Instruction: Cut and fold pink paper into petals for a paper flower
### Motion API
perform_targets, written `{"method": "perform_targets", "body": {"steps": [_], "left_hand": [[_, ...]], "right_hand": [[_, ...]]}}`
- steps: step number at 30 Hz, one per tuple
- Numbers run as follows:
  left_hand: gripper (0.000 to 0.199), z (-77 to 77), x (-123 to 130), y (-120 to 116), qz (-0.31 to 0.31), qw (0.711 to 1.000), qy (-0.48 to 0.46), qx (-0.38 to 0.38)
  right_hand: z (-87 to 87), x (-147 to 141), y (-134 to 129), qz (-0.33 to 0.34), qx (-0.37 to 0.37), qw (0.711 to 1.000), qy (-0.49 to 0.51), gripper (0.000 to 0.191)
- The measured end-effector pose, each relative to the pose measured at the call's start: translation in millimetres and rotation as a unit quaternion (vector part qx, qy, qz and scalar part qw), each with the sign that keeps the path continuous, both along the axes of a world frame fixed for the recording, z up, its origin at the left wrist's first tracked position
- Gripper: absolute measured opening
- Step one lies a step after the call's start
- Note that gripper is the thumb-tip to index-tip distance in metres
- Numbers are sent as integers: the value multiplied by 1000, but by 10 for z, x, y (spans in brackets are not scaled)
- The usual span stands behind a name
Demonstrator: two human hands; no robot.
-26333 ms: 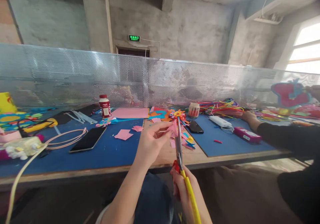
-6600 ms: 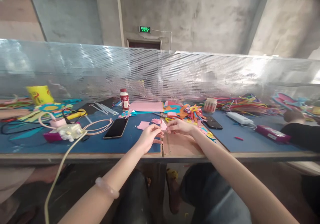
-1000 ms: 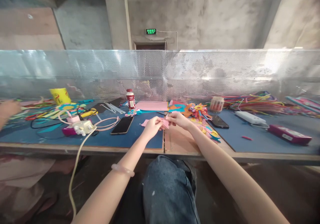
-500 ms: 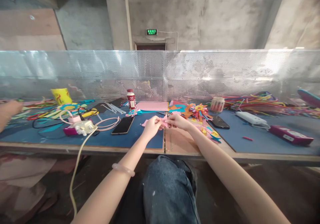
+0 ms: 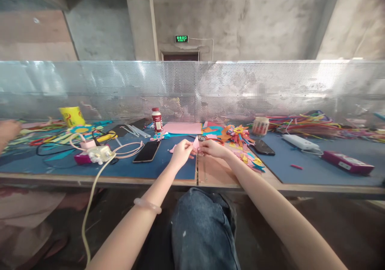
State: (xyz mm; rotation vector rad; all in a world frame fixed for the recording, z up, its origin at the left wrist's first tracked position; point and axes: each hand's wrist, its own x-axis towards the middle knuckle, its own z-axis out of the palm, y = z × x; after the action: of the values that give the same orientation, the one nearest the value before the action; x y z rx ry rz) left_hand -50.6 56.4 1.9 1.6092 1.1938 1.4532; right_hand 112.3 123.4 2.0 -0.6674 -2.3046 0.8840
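A small piece of pink paper [image 5: 195,143] stands up in a point between my two hands, above the table's front part. My left hand [image 5: 182,153] pinches its left side with closed fingers. On the right side, the closed fingers of my right hand [image 5: 213,149] grip the same paper. Behind the hands lie a large pink sheet [image 5: 183,128] and an orange paper flower [image 5: 238,132]. Small yellow and blue paper pieces [image 5: 252,161] are scattered to the right of my right hand.
Left of my hands are a black phone [image 5: 146,151], a red-capped bottle [image 5: 157,120], a plug adapter with cables [image 5: 100,154] and a yellow cup [image 5: 72,116]. Another person's hand [image 5: 9,132] is at the far left. A second phone [image 5: 263,147] and white power strip [image 5: 300,142] lie right.
The pink paper between my fingers now shows as a taller upright point. The other person's hand at the far left has shifted slightly left and up.
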Motion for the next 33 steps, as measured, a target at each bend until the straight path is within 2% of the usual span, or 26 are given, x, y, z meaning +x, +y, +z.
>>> {"method": "perform_targets", "body": {"steps": [5,8,10,12,15,20,23,29,33], "left_hand": [[11,16,-9,-14,20,1000,8,-14],[10,13,-29,5,56,998,4,-24],[9,9,-38,20,67,997,3,-35],[9,5,-43,30,69,997,5,-45],[11,5,-44,33,60,997,8,-51],[14,12,-41,17,40,998,0,-56],[14,16,-44,8,33,998,3,-56],[15,14,-58,6,24,999,9,-39],[14,6,-68,15,12,999,3,-32]], "right_hand": [[4,-10,5,-25,2,1000,2,24],[40,-33,-35,-99,57,993,4,24],[70,-53,-71,-146,109,983,18,34],[91,-73,-98,-157,128,979,33,46],[99,-95,-110,-136,123,983,26,48],[84,-102,-104,-99,139,985,-3,22],[74,-98,-104,-74,110,991,-6,12],[59,-92,-101,-58,68,996,-4,14],[74,-72,-102,-13,17,1000,1,16]]}}
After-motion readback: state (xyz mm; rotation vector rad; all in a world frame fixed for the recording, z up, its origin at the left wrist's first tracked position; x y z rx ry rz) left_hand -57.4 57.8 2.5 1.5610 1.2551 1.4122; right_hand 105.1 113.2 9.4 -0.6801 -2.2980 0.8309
